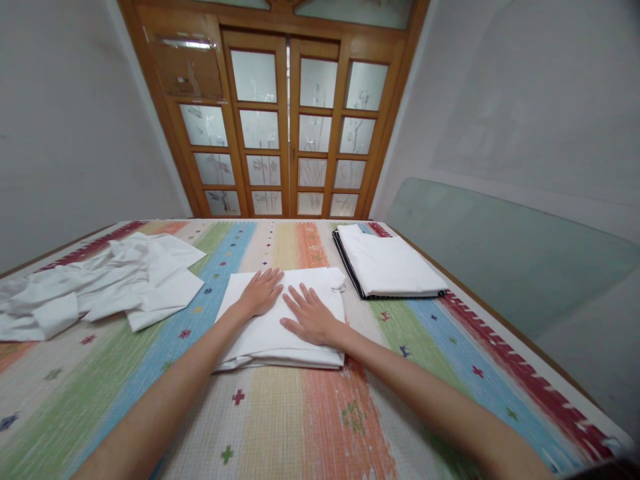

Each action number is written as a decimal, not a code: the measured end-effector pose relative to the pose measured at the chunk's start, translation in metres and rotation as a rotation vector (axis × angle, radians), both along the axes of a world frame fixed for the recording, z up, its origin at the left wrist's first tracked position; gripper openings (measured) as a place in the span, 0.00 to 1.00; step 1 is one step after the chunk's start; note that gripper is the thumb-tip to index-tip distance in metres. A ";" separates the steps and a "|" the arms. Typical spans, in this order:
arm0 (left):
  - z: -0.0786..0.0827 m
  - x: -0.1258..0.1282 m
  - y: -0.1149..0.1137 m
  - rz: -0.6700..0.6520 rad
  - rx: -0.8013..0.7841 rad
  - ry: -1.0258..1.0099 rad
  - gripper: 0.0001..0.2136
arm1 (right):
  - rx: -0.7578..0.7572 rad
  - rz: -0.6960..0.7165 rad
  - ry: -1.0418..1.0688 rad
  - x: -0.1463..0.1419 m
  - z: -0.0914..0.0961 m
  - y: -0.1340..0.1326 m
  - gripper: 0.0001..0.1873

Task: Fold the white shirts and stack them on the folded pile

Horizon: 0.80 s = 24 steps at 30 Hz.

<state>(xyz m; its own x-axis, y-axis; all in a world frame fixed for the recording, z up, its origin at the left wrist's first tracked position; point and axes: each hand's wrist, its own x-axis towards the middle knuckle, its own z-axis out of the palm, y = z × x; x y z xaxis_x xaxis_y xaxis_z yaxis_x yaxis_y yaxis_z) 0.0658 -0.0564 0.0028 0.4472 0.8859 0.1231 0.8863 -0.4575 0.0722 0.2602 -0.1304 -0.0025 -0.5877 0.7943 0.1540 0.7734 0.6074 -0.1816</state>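
Observation:
A folded white garment [280, 340], probably a shirt though its kind is not plain, lies in front of me in a flat rectangle. Both palms rest on top of it. My left hand [262, 292] is on its upper left part, fingers stretched out and pointing away to the right. On the right half lies my right hand [311, 316], fingers spread and pointing up and left. Layered edges show along the garment's near side. A small fold sticks out at its far right corner.
A crumpled white cloth [145, 280] spreads over the left side. At the right, a neatly folded white garment [390, 263] lies on something black. All are on a striped, patterned cover [280, 413]. Wooden doors with glass panes [260, 130] stand beyond; walls flank both sides.

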 end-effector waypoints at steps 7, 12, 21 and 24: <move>0.002 -0.009 0.010 0.010 0.002 0.002 0.27 | 0.014 0.123 -0.011 0.005 0.005 -0.036 0.38; 0.003 -0.014 0.019 -0.022 0.086 -0.022 0.24 | 0.044 0.174 0.000 0.008 0.006 -0.061 0.33; 0.013 -0.025 0.025 0.060 0.163 -0.008 0.18 | 0.053 0.327 0.001 0.023 0.005 -0.063 0.29; 0.017 -0.035 0.016 0.090 0.153 0.011 0.17 | 0.066 0.332 -0.033 0.036 0.005 -0.050 0.27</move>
